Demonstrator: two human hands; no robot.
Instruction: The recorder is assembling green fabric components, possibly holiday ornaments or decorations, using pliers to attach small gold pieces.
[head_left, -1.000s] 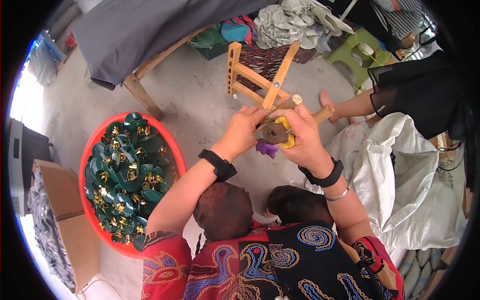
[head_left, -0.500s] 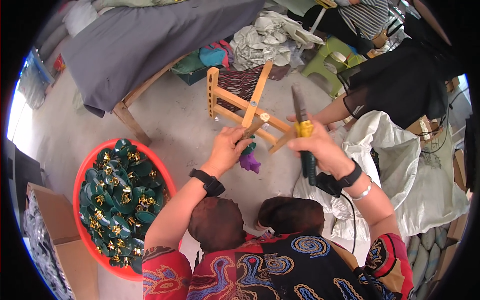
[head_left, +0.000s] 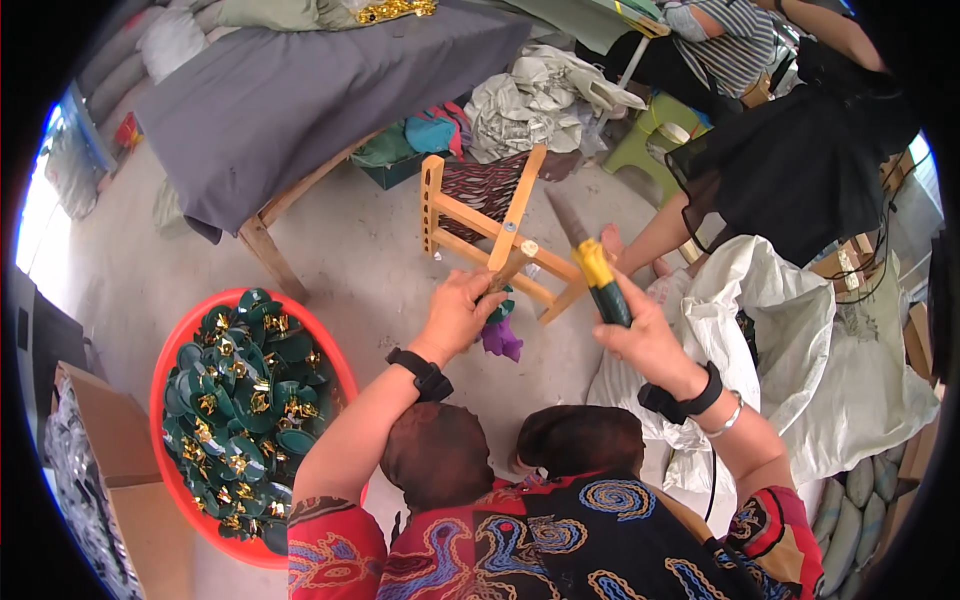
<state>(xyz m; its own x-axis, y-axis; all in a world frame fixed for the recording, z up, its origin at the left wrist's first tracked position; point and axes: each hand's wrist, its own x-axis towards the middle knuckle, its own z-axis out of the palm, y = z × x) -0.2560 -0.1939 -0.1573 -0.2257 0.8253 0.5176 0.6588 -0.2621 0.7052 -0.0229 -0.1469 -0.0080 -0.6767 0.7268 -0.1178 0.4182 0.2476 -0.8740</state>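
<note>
Stick [head_left: 512, 265] is in the L hand [head_left: 450, 318], pinched btwn thumb & fingers, its pale end up & away from the person. Long axis runs lower L to upper R, pointing past the wood frame of a folding stool [head_left: 470, 218]. Pliers [head_left: 592, 262] are in the R hand [head_left: 655, 345], fingers curled round the yellow & dk green handles; nose points up-L, handles slope down-R. So the pliers lie R of the stick, well apart from the L hand, the two axes leaning toward each other at the top. L hand is nearer the stick, R hand nearer the pliers.

Purple piece [head_left: 503, 341] hangs just below the stick, beside the L fingertips, w/ a bit of green above; can't tell if the L hand grips it too, as fingers hide the top.

Count: 1 stick, 1 pliers, 1 purple piece, 1 folding stool. Farther out, on the L: 1 red tub [head_left: 225, 543] heaped w/ green discs [head_left: 295, 440] & gold bits, too overlapped to count; 1 cardboard box [head_left: 140, 430] beyond it. On the R: 1 big open white sack [head_left: 800, 400]. Up top: 1 table under a dk cloth [head_left: 330, 90], 1 green plastic stool [head_left: 632, 155]. 1 black band per wrist.
</note>
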